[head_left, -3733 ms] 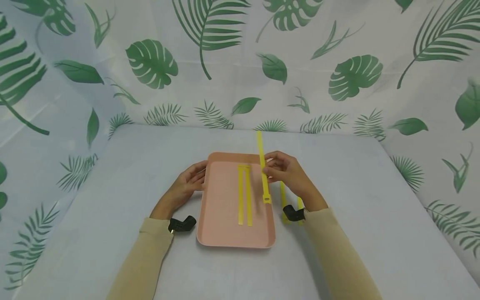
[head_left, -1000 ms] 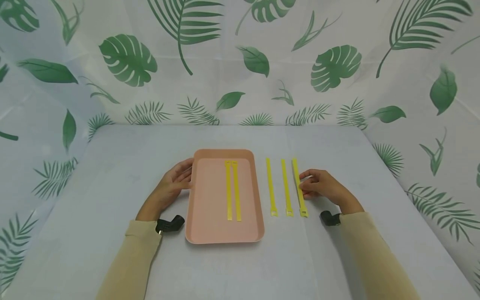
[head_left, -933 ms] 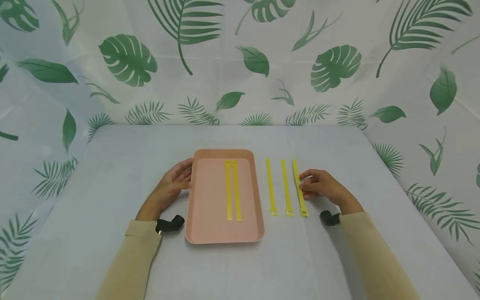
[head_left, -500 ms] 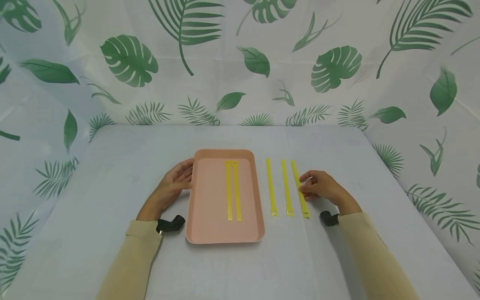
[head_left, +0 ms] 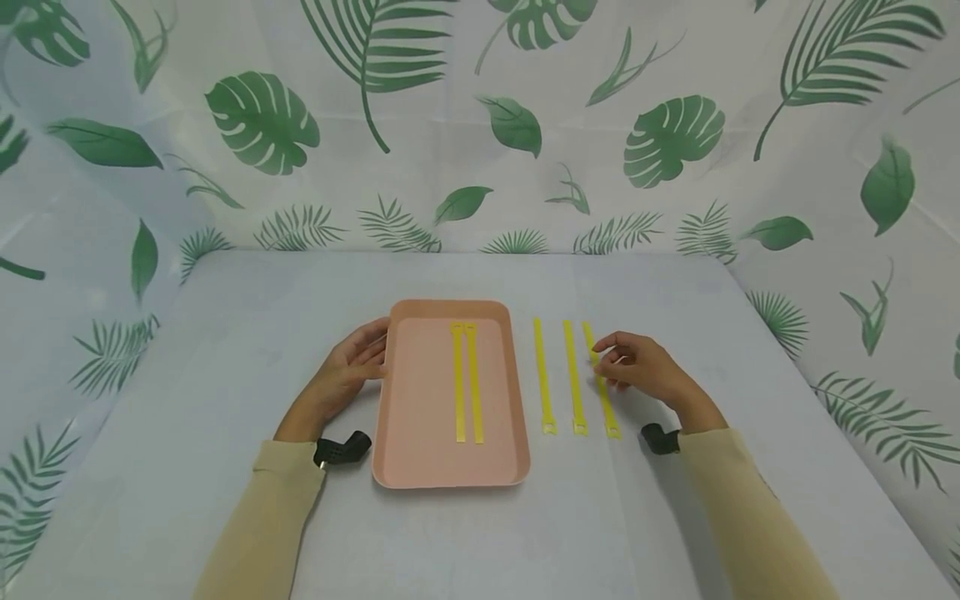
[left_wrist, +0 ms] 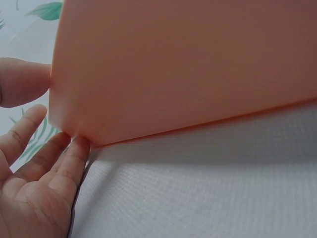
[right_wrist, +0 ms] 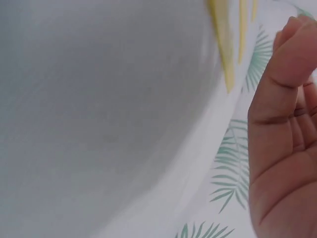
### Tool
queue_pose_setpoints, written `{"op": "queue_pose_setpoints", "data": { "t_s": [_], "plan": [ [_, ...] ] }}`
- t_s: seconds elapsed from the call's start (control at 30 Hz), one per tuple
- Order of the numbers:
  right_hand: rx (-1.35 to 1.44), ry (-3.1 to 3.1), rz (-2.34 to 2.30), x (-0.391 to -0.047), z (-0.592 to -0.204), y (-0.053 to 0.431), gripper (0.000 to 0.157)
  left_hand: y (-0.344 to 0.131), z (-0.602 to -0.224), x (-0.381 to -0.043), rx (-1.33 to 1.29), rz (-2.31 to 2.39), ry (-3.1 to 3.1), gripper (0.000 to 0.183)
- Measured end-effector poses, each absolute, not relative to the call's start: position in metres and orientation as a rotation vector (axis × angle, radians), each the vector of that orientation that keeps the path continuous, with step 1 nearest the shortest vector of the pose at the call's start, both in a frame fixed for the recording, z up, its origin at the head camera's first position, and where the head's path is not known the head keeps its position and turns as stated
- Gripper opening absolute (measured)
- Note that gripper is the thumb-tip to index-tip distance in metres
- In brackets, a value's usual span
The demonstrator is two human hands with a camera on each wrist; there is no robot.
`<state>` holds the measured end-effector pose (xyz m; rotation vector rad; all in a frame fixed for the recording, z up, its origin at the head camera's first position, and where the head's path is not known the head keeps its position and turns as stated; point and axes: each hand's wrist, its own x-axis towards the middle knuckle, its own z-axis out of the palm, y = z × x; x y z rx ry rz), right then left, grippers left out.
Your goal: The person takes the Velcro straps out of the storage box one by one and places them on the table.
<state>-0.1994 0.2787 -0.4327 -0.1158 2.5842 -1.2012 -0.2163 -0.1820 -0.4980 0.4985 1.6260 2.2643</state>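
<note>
My left hand (head_left: 347, 375) rests against the left side of a pink rectangular tray (head_left: 420, 458). In the left wrist view its thumb and fingertips touch the tray's outer wall (left_wrist: 148, 74). Inside the tray lie two yellow cable straps, a left one (head_left: 459, 392) and a right one (head_left: 475, 392), slotted heads at the far end. To the right, three more lie on the table, heads toward me: the near one (head_left: 543, 375), the middle one (head_left: 574, 375) and the outer one (head_left: 606, 404). My right hand (head_left: 641, 367) hovers over the outer strap, fingers loosely bent, holding nothing.
The straps and tray lie on a white-covered table (head_left: 300, 517). Behind and at both sides hangs a white cloth (head_left: 450, 150) with green leaf prints. Dark wrist cameras sit on the left wrist (head_left: 343, 450) and right wrist (head_left: 660, 438).
The right hand moved from over the tray with a strap to the table on the right. It laid the outer strap down, let go and lifted slightly. The left hand stays at the tray.
</note>
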Motion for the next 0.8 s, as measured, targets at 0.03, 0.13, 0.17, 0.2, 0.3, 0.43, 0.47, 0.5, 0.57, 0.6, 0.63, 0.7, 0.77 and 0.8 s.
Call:
{"op": "queue_pose_setpoints", "data": {
  "t_s": [0.03,0.13,0.17,0.2,0.3,0.43,0.47,0.5,0.57,0.6,0.63,0.7,0.77,0.8],
  "plan": [
    [-0.152,2.590,-1.218,-0.199,-0.432,0.277,0.034,-0.182,-0.499,-0.216,0.501,2.261,1.629,0.077],
    [-0.274,2.587,-1.287,-0.200,-0.431,0.271,0.030,-0.183,-0.500,-0.216,0.504,2.260,1.634,0.076],
    [-0.323,2.578,-1.311,-0.200,-0.430,0.269,0.029,-0.183,-0.500,-0.216,0.505,2.258,1.639,0.076],
    [-0.364,2.569,-1.331,-0.201,-0.430,0.268,0.028,-0.183,-0.501,-0.216,0.505,2.260,1.637,0.076],
    [-0.494,2.552,-1.368,-0.203,-0.431,0.262,0.025,-0.183,-0.501,-0.217,0.508,2.257,1.640,0.077],
    [-0.635,2.560,-1.369,-0.207,-0.432,0.254,0.022,-0.183,-0.501,-0.217,0.507,2.257,1.646,0.076],
    [-0.659,2.558,-1.370,-0.208,-0.431,0.252,0.022,-0.183,-0.501,-0.217,0.506,2.259,1.647,0.076],
    [-0.674,2.557,-1.369,-0.209,-0.431,0.249,0.021,-0.183,-0.501,-0.217,0.503,2.261,1.649,0.076],
    [-0.696,2.553,-1.371,-0.210,-0.429,0.245,0.020,-0.183,-0.500,-0.217,0.501,2.263,1.649,0.077],
    [-0.700,2.552,-1.372,-0.211,-0.428,0.243,0.019,-0.183,-0.500,-0.217,0.497,2.263,1.649,0.077],
    [-0.701,2.550,-1.375,-0.211,-0.427,0.241,0.018,-0.183,-0.500,-0.217,0.494,2.263,1.648,0.077],
    [-0.708,2.546,-1.376,-0.213,-0.426,0.237,0.017,-0.182,-0.500,-0.216,0.487,2.264,1.645,0.077],
    [-0.709,2.545,-1.377,-0.214,-0.425,0.233,0.017,-0.182,-0.499,-0.217,0.485,2.262,1.648,0.077],
    [-0.703,2.545,-1.376,-0.215,-0.425,0.231,0.017,-0.182,-0.499,-0.217,0.486,2.261,1.651,0.077]
  ]
}}
